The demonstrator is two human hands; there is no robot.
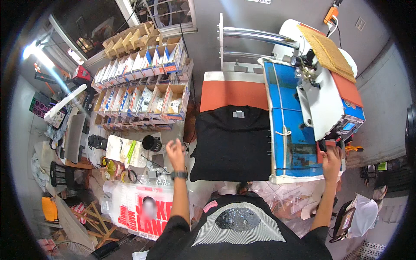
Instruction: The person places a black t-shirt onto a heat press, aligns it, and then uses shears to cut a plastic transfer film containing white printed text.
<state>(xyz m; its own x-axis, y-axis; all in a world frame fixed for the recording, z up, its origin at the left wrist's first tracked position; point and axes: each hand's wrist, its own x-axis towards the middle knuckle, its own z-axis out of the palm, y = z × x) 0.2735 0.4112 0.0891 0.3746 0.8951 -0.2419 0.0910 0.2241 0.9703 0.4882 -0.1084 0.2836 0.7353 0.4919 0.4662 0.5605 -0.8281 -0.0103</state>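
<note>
A black T-shirt (234,143) lies flat on the orange lower plate (232,93) of a heat press. The press's blue upper plate (288,125) is swung out to the right of the shirt. My right hand (331,158) is closed around the press's black handle (323,146) at the plate's near right corner. My left hand (175,152) hovers with fingers apart over the cluttered bench left of the shirt, holding nothing; a dark watch is on that wrist.
Rows of cardboard bins (143,78) stand at the back left. A black cup (150,142), tape rolls (128,175) and white sheets (125,149) lie near my left hand. A red-and-white printed sheet (138,208) lies in front. Clear plastic bags (281,197) lie below the press.
</note>
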